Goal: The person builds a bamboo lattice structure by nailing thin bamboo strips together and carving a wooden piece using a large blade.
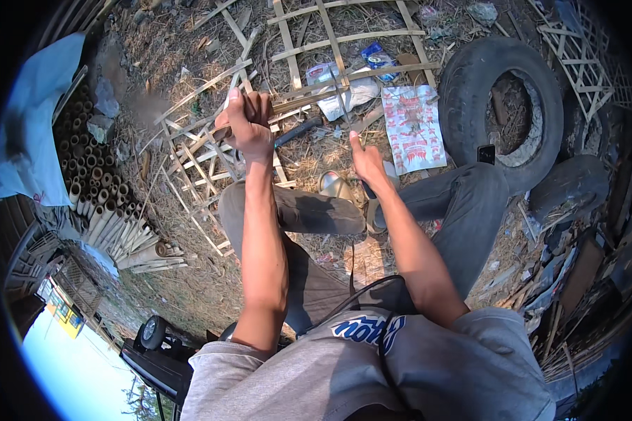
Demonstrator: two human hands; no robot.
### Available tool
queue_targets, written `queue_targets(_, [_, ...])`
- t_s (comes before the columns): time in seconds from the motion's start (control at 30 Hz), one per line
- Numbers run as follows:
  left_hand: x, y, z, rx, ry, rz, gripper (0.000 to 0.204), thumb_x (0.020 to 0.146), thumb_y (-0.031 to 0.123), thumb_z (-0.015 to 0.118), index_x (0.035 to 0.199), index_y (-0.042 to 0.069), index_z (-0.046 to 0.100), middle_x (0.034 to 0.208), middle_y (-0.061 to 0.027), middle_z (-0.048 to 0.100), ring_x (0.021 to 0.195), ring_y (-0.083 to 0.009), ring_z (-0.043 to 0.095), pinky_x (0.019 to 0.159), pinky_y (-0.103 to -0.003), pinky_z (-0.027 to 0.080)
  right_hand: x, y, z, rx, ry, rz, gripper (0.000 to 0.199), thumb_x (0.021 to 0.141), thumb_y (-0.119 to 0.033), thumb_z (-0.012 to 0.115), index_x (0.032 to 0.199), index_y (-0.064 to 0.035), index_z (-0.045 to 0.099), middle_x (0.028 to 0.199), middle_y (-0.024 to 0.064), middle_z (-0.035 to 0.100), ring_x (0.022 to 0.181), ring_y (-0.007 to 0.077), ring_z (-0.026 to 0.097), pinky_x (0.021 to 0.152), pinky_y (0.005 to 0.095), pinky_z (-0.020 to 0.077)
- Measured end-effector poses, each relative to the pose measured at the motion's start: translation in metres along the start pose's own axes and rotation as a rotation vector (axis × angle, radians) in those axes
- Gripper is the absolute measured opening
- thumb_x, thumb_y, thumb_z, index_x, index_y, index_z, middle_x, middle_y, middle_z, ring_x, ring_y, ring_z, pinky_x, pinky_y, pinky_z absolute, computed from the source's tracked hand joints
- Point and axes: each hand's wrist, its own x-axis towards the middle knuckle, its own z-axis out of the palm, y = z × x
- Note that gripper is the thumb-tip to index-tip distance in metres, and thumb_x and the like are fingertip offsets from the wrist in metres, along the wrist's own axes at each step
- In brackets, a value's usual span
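Observation:
My left hand (247,125) is closed around a thin bundle of bamboo strips (296,105), thumb up. The strips reach out to the right over the straw-covered ground. Held in my right hand (370,167) is a knife (344,111), its narrow blade pointing away from me and its dark handle showing below my fist. The blade crosses the right end of the strips; whether it touches them I cannot tell. Just right of my left hand, a dark-handled tool (300,131) lies on the ground, its other end hidden.
Bamboo lattices lie left (200,158) and ahead (330,43). A tyre (463,105) and a printed paper sheet (413,130) lie on the right. Cut bamboo poles (95,172) are stacked at the left. A dark phone-like object (486,154) rests by my right knee.

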Motion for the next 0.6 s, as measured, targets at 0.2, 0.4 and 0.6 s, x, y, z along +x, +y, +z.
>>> queue_targets(0.2, [-0.017,0.011,-0.031,0.039,0.029,0.116,0.049,0.106,0.027,0.045,0.062,0.018,0.024,0.052,0.0054,0.018,0.045,-0.0078,0.012,0.043,-0.029,0.014,0.009,0.024,0.082,0.254,-0.043,-0.092,0.086,0.098,-0.074,0.039,0.062,0.0011,0.060,0.055,0.0122,0.057,0.056,0.0282,0.060,0.063,0.0472,0.0476])
queue_targets(0.4, [-0.017,-0.007,-0.010,0.040,-0.106,0.122,0.050,0.105,0.026,0.049,0.060,0.017,0.027,0.050,0.0037,0.022,0.044,-0.0087,0.019,0.043,-0.028,0.020,0.085,0.057,0.085,0.308,0.081,-0.221,0.088,0.095,-0.079,0.040,0.060,0.0003,0.057,0.054,0.0110,0.054,0.054,0.0254,0.055,0.060,0.0442,0.0454])
queue_targets(0.6, [-0.025,-0.025,0.006,0.080,-0.284,0.369,0.046,0.102,0.022,0.054,0.061,0.013,0.035,0.051,0.0021,0.027,0.045,-0.0115,0.028,0.046,-0.031,0.025,0.067,0.052,0.070,0.528,-0.129,-0.132,0.074,0.096,-0.074,0.048,0.067,-0.0057,0.048,0.051,0.0016,0.043,0.042,0.0141,0.046,0.039,0.0319,0.0340])
